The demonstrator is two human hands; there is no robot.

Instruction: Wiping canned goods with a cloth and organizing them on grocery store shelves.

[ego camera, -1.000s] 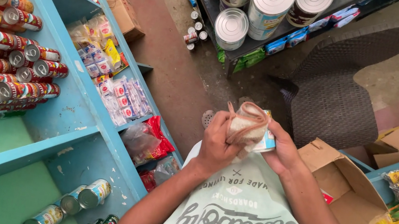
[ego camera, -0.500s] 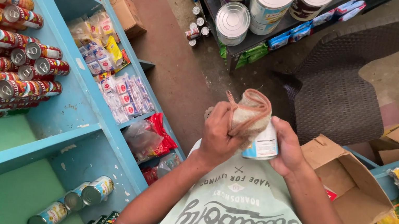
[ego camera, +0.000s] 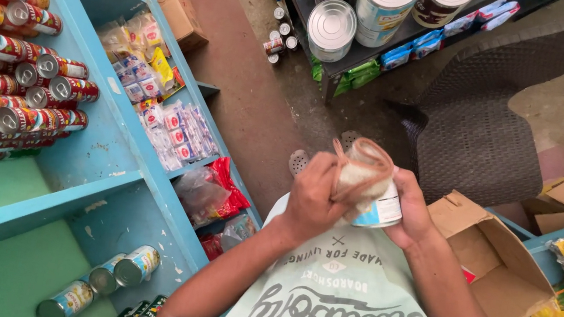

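Observation:
In front of my chest I hold a small can [ego camera: 382,211] with a white and blue label. My right hand [ego camera: 411,214] grips it from the right side. My left hand [ego camera: 313,199] clutches a beige cloth [ego camera: 363,176] and presses it over the top of the can, hiding the lid. Both forearms reach up from the bottom of the view over my pale green printed shirt.
A blue shelf unit [ego camera: 108,177] on my left carries rows of red-labelled cans [ego camera: 10,81], snack packets [ego camera: 168,119] and some cans [ego camera: 123,273] low down. An open cardboard box [ego camera: 491,257] sits at my right. A dark woven chair [ego camera: 479,136] and big tins [ego camera: 331,28] stand ahead.
The cloth, first bunched on top of the can, has been pulled down across it by my left hand. The can has tilted to the right in my right hand.

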